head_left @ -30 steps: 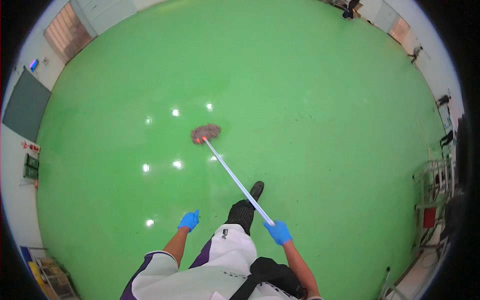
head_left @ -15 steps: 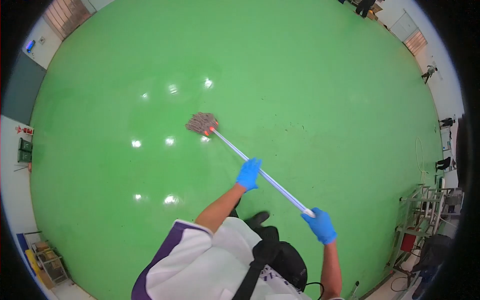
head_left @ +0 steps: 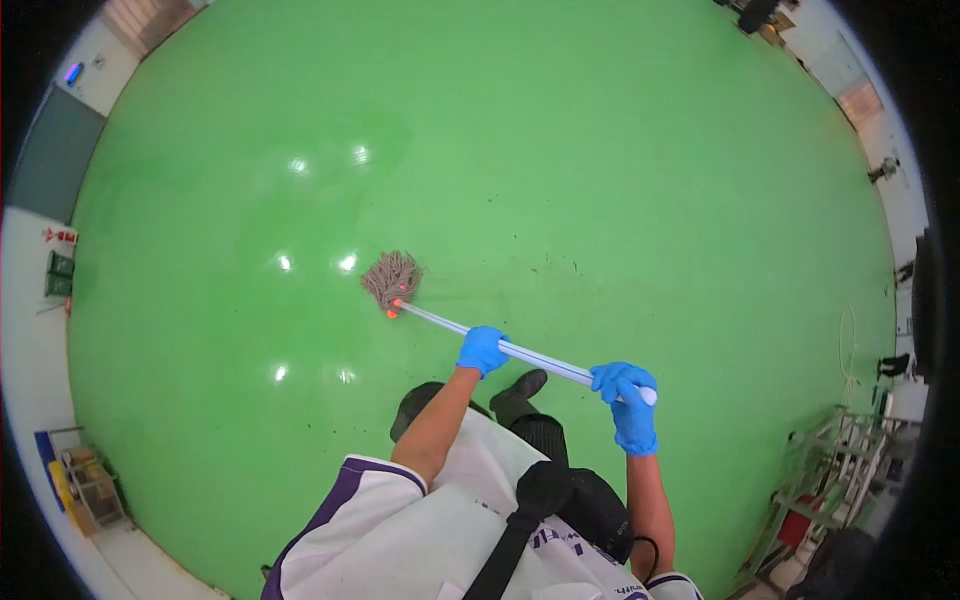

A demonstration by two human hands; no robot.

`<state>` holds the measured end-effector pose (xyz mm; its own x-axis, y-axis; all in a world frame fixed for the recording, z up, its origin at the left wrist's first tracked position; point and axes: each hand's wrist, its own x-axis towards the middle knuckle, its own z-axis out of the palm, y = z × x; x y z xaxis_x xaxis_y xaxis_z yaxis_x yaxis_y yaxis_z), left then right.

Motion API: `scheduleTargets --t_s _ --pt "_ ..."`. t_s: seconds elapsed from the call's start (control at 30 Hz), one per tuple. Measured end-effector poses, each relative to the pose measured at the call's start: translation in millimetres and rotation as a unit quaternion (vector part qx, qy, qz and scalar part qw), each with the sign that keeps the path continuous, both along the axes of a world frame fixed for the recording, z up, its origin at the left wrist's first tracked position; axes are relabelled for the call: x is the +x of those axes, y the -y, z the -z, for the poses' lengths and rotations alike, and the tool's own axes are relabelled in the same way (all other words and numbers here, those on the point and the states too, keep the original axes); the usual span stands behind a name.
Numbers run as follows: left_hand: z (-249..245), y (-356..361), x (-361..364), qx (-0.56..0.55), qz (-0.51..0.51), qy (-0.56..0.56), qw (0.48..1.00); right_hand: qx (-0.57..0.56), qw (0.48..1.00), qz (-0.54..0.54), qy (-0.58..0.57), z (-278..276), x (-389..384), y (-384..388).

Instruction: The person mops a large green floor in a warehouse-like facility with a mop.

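A mop (head_left: 545, 362) with a white and blue striped handle slants across the floor in front of me. Its grey-brown string head (head_left: 392, 278) lies on the green floor, joined to the handle by orange fittings. Wearing a blue glove, my left hand (head_left: 483, 350) is wrapped round the lower middle of the handle. My right hand (head_left: 627, 395), also in a blue glove, grips the handle close to its white top end.
Small dark specks (head_left: 555, 267) dot the green floor (head_left: 600, 140) beyond the handle. A metal frame rack (head_left: 835, 480) stands at the right, a shelf cart (head_left: 92, 485) at the lower left. Dark green boxes (head_left: 59, 274) stand by the left wall.
The mop head has swung toward me and slightly left, its strings now fanned away from me. My right hand has risen and the handle lies flatter across the view. My feet have shifted.
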<state>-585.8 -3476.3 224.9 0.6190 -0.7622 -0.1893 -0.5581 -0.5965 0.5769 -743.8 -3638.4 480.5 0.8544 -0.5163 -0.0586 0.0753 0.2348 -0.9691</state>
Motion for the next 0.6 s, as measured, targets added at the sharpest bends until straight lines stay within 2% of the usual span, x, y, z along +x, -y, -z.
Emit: scheduleTargets --t_s 0.07,0.2,0.33,0.4,0.43,0.5,0.53,0.57,0.6 --pt "-1 -3 1 0.01 -0.042 0.013 0.999 0.052 0.996 -0.071 -0.003 6 17 24" --pt "2 8 -10 0.05 -0.204 0.036 0.977 0.079 0.985 -0.155 -0.012 21 48 69" --pt "22 -18 2 0.016 -0.212 -0.002 0.977 0.085 0.962 -0.257 -0.042 32 84 70" --pt "30 -33 14 0.067 -0.245 0.008 0.967 0.029 0.921 -0.389 0.012 16 105 70" --pt "33 -27 18 0.066 -0.258 0.01 0.964 0.027 0.916 -0.401 0.014 5 113 73" --pt "50 7 31 0.076 -0.318 0.04 0.944 0.08 0.94 -0.318 -0.095 -3 135 95" --pt "53 31 42 0.032 -0.343 0.046 0.938 0.053 0.956 -0.275 -0.09 2 144 111" --pt "53 59 57 -0.013 -0.369 0.054 0.928 0.031 0.955 -0.283 -0.085 -8 162 129" --pt "53 83 76 -0.039 -0.353 0.067 0.933 0.011 0.953 -0.291 -0.082 -27 178 142"
